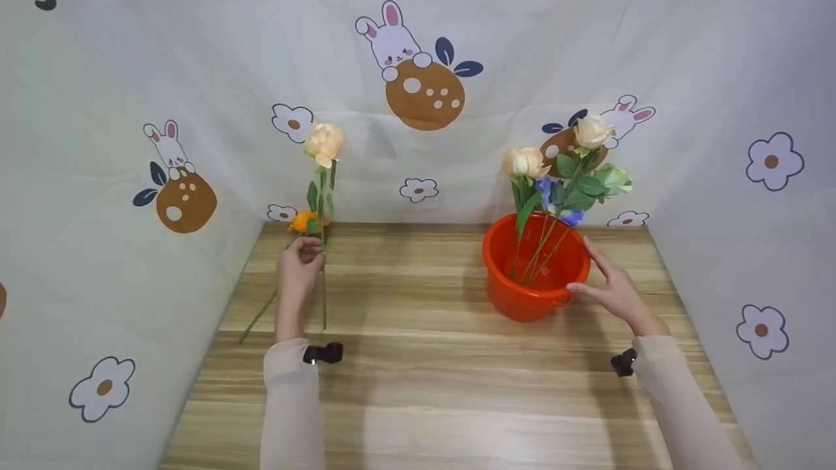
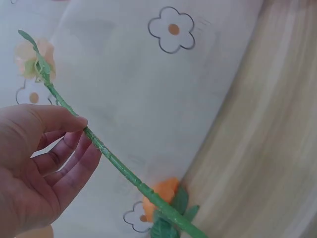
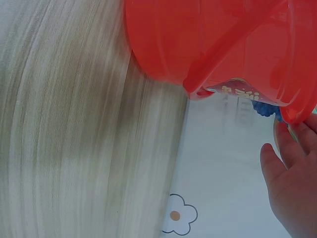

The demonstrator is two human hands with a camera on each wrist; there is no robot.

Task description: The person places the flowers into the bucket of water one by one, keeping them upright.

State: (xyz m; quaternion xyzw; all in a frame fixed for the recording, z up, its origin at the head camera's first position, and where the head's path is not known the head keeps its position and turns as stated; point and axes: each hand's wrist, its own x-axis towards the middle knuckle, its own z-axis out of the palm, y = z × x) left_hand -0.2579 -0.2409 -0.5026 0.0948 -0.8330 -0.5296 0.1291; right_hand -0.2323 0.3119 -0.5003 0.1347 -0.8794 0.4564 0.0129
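A long-stemmed peach flower [image 1: 324, 143] stands nearly upright, its green stem [image 2: 121, 167] pinched between the thumb and fingers of my left hand [image 1: 297, 274]. Behind that hand, an orange flower [image 1: 304, 221] lies on the table with its stem stretching toward the front left. At the right is a red bucket [image 1: 530, 305] holding several flowers, among them a cream rose [image 1: 592, 132], a pale green flower [image 1: 612, 179] and a blue one [image 1: 573, 217]. My right hand [image 1: 617, 290] is at the bucket's right side, its extended fingers and thumb against the rim.
The wood-grain table [image 1: 431, 365] is enclosed at the back and both sides by white cloth [image 1: 483, 156] printed with rabbits and flowers. A black wrist camera [image 1: 324, 353] sits at the left cuff, and another camera [image 1: 624, 362] at the right cuff.
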